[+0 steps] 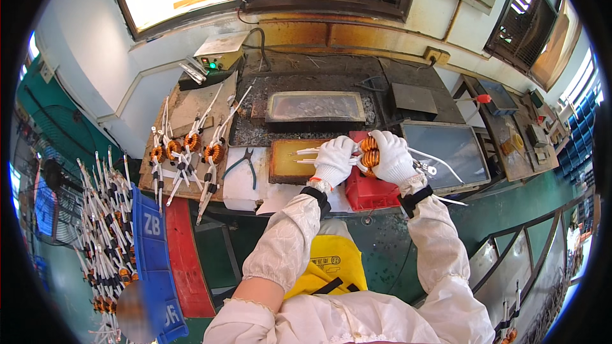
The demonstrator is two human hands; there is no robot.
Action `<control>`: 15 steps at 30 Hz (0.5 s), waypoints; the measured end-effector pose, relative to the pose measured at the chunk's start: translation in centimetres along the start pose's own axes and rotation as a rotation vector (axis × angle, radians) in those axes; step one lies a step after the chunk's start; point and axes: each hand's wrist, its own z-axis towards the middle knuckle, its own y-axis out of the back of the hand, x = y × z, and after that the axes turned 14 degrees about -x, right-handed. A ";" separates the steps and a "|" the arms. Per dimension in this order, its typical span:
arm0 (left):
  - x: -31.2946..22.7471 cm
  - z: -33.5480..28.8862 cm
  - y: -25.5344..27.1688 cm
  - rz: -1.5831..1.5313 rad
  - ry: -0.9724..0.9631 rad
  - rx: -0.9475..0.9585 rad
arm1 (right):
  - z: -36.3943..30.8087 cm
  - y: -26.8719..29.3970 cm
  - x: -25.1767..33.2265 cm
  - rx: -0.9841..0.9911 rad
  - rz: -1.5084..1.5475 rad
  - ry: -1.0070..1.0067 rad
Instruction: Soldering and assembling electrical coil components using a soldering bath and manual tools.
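Observation:
Both my hands wear white knit gloves and meet over the bench. My right hand (391, 157) is closed around a copper-wound ring coil (370, 155). White sleeved leads stick out from the coil to both sides, one of them ending in a metal lug. My left hand (335, 162) is closed on the coil's leads at its left side, with their ends pointing left over an amber-coloured shallow tray (280, 159). A red box (370, 194) lies beneath the coil. Pliers (242, 167) with dark handles rest left of the tray.
Behind the tray stands a rectangular pot (315, 107) with a silvery surface. Several wired coils (213, 153) lie on a board at left. A blue bin (150, 236) and many coils hang lower left. A grey-topped tray (446, 153) sits right, near a metal rack (516, 255).

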 end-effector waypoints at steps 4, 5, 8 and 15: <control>-0.1 0.0 -0.1 -0.002 -0.008 -0.014 | -0.1 -0.2 -0.3 -0.035 -0.012 0.022; 0.0 0.0 -0.1 -0.008 -0.011 -0.021 | -0.2 -0.3 -0.3 -0.041 -0.020 0.031; 0.2 -0.2 -0.1 0.004 -0.017 -0.049 | 0.1 -0.1 0.2 -0.020 0.001 0.017; 0.0 -0.1 0.0 0.006 -0.021 -0.031 | 0.1 0.2 0.3 0.009 -0.017 0.001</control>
